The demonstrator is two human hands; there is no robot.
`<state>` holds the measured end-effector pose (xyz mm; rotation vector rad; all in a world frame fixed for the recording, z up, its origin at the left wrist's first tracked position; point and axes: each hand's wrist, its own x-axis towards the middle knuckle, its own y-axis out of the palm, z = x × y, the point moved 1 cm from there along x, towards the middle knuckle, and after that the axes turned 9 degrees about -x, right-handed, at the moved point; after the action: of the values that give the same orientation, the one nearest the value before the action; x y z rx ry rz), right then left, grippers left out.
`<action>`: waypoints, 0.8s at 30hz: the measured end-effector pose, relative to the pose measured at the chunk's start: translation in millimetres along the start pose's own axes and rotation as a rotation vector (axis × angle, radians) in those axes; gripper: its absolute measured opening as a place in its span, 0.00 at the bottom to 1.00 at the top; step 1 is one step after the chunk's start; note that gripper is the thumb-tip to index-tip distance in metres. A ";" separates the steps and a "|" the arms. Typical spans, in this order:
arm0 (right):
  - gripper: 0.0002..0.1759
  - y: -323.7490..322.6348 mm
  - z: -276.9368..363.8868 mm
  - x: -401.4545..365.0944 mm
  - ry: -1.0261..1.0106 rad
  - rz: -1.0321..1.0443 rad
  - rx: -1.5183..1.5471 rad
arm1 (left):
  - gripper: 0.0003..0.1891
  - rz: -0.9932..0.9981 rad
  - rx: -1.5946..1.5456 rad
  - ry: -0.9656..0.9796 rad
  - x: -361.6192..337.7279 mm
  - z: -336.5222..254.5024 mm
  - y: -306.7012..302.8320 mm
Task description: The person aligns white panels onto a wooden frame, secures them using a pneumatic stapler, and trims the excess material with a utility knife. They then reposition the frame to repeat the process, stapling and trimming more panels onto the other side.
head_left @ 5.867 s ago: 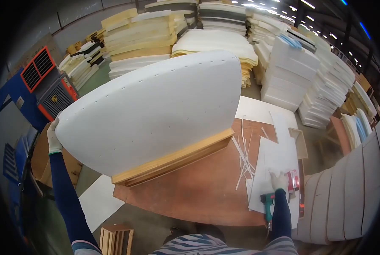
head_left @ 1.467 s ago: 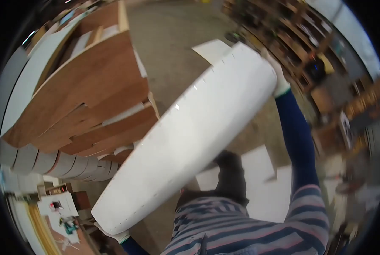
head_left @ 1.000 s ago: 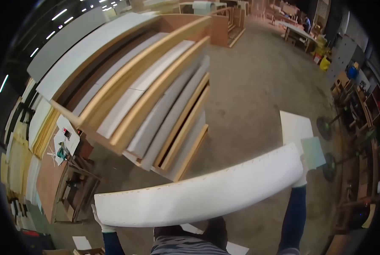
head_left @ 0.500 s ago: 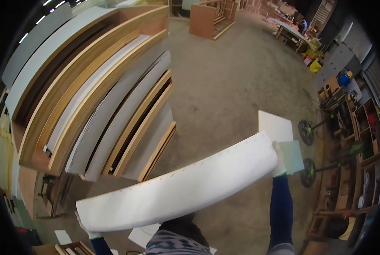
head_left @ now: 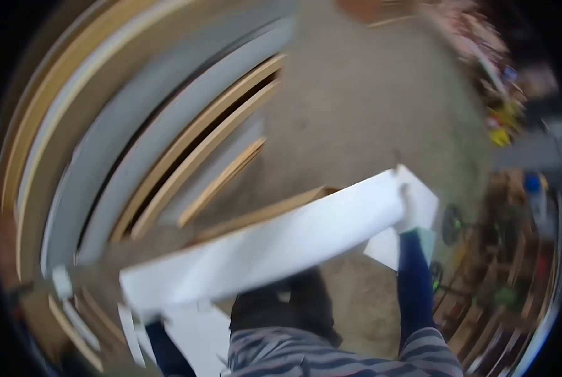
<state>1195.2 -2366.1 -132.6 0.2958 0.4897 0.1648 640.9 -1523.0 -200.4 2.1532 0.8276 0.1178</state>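
A long curved white panel (head_left: pixel 262 245) spans the view in front of my body, with a brown wooden edge or frame (head_left: pixel 274 210) showing along its far side. My right hand (head_left: pixel 408 210), light-coloured below the fingers, grips the panel's right end. At the lower left end, my left hand (head_left: pixel 150 316) is mostly hidden by the panel and blurred, its dark blue sleeve just below. Pale sheets (head_left: pixel 199 336) lie beneath the panel near my legs, and another white sheet (head_left: pixel 384 248) is by my right forearm.
Stacked curved grey and wooden frames (head_left: pixel 168 125) fill the left side. Wheeled items with green parts (head_left: pixel 453 223) and wooden shelving (head_left: pixel 513 251) stand at the right. Loose wooden strips (head_left: pixel 73 323) are at the lower left. Yellow items (head_left: pixel 501 129) lie farther back on the right.
The view has tilted down and blurred. The panel's near face has turned and narrowed, exposing the wooden part behind it. More of my torso and the sheets below shows.
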 end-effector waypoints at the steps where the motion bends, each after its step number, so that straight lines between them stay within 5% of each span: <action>1: 0.39 69.2 36.2 0.4 0.018 0.121 0.010 | 0.32 -0.088 0.038 0.050 13.4 43.4 42.2; 4: 0.46 76.0 32.1 83.2 0.046 0.179 -0.133 | 0.32 -0.233 0.018 0.117 -6.7 102.4 69.1; 7: 0.47 70.9 3.8 145.9 0.079 0.291 -0.151 | 0.35 -0.170 -0.162 0.048 -18.9 131.8 86.8; 9: 0.44 78.7 -21.1 191.5 0.099 0.523 -0.035 | 0.34 -0.214 -0.132 0.089 -16.5 157.6 79.4; 11: 0.44 97.5 -35.6 229.8 0.125 0.568 -0.013 | 0.33 -0.317 -0.049 0.184 -22.7 183.0 65.1; 13: 0.44 109.1 -51.9 267.0 0.113 0.566 -0.075 | 0.33 -0.487 0.402 0.292 -26.9 202.0 31.8; 14: 0.43 105.0 -62.1 295.3 0.153 0.604 -0.014 | 0.34 -0.405 0.077 0.267 -24.5 208.4 25.4; 15: 0.43 108.6 -68.9 317.6 0.152 0.618 -0.013 | 0.34 -0.407 0.078 0.281 -9.2 214.9 29.7; 20: 0.41 163.3 -96.6 394.7 0.068 0.543 -0.125 | 0.31 -0.561 0.516 0.425 38.6 243.8 -13.7; 21: 0.40 168.5 -102.4 412.0 0.064 0.519 -0.172 | 0.30 -0.641 0.507 0.427 62.1 250.1 24.8; 23: 0.41 178.5 -115.1 441.4 0.059 0.483 -0.249 | 0.26 -0.525 -0.105 0.358 92.1 257.8 15.5; 24: 0.41 181.2 -116.9 445.2 0.102 0.465 -0.257 | 0.25 -0.534 0.778 0.423 90.1 260.5 -46.1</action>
<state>1510.7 -2066.6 -368.1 0.1451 0.4891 0.6929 777.0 -1619.7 -424.6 2.5420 1.9142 -0.0389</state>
